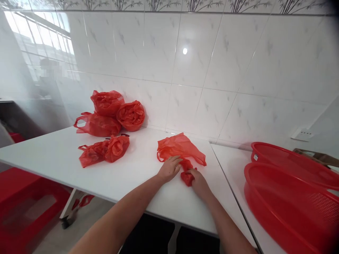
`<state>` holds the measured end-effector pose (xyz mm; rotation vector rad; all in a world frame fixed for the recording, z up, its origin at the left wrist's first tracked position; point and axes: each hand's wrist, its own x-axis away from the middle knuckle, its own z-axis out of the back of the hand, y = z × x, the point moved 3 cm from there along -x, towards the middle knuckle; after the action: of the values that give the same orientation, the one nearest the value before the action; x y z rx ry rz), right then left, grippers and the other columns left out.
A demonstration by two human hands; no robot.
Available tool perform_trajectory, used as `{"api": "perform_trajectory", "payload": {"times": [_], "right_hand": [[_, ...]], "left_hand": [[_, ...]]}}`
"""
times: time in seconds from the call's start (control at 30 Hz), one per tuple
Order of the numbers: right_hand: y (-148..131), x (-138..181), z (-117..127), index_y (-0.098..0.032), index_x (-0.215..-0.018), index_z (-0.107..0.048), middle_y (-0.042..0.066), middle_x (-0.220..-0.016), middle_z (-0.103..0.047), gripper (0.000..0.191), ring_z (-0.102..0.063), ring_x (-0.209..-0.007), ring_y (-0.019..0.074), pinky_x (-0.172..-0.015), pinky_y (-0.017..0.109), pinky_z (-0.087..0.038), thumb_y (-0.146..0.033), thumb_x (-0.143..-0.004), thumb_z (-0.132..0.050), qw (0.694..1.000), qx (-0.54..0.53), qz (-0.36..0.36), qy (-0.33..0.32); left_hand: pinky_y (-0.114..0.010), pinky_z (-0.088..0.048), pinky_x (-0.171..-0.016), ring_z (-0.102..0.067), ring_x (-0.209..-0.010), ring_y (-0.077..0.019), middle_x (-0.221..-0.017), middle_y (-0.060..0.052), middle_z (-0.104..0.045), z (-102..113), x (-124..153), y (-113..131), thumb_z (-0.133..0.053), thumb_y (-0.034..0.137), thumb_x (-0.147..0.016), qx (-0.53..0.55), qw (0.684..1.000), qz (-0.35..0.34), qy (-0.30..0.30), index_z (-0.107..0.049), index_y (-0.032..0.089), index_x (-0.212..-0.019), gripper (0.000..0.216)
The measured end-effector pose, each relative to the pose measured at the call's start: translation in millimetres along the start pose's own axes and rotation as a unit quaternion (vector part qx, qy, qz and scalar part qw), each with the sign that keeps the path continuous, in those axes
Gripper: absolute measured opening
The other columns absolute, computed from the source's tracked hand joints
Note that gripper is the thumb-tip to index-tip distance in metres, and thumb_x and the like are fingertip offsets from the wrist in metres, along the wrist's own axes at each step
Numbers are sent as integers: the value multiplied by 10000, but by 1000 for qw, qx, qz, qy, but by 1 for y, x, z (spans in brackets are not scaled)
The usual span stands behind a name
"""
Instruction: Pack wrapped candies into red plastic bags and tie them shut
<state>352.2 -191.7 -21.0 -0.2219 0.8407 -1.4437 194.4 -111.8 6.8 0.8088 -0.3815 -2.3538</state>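
Note:
A thin red plastic bag [180, 147] lies on the white table [127, 176], its far part spread flat and its near end twisted into a tight roll. My left hand [169, 168] rests on the bag at the start of the roll, fingers curled down on the plastic. My right hand [197, 180] is closed round the rolled end of the bag just in front of me. Both forearms reach in from the bottom of the view.
Three stuffed red bags [111, 113] are stacked against the tiled wall at the back left, with another crumpled bag [104, 150] lying in front of them. Two red mesh baskets [288, 190] sit on the adjoining table at right. A red stool [26, 208] stands lower left.

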Motion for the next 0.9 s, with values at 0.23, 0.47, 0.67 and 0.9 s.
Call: {"api": "perform_trajectory", "payload": {"times": [0.23, 0.47, 0.67, 0.9], "right_hand": [[29, -56, -2, -192, -768, -669, 77, -1011, -646, 298, -587, -980, 226, -896, 404, -426, -104, -640, -414, 994, -99, -28, 30], [52, -90, -8, -192, -695, -648, 95, -1054, -627, 226, -581, -1004, 249, -895, 439, -439, -143, -698, -427, 987, -140, -47, 67], [38, -79, -5, -265, -803, -712, 51, -1343, -450, 265, -397, -1255, 276, -1022, 504, -332, -132, -695, -511, 991, -115, 1, 75], [39, -73, 21, -289, -1027, -639, 24, -1104, -583, 469, -571, -1020, 202, -876, 351, -473, -92, -691, -378, 987, -105, -63, 108]], "left_hand": [[-502, -270, -1004, -426, -1190, -301, -1203, -98, -585, -27, -68, -62, -362, 493, -879, -50, 990, 131, 17, -596, 221, -1120, 432], [-576, -179, -1021, -364, -1241, -346, -1273, -156, -530, -28, -105, -89, -405, 451, -861, -79, 976, 191, 63, -543, 180, -1169, 433], [-491, -91, -1099, -379, -1259, -274, -1305, -50, -531, -24, -87, -70, -550, 398, -784, 10, 992, 107, 67, -513, 282, -1229, 461], [-314, -443, -785, -586, -839, -188, -876, -8, -656, -20, -71, -84, -479, 196, -735, 215, 957, 160, 113, -616, 246, -850, 185]]}}
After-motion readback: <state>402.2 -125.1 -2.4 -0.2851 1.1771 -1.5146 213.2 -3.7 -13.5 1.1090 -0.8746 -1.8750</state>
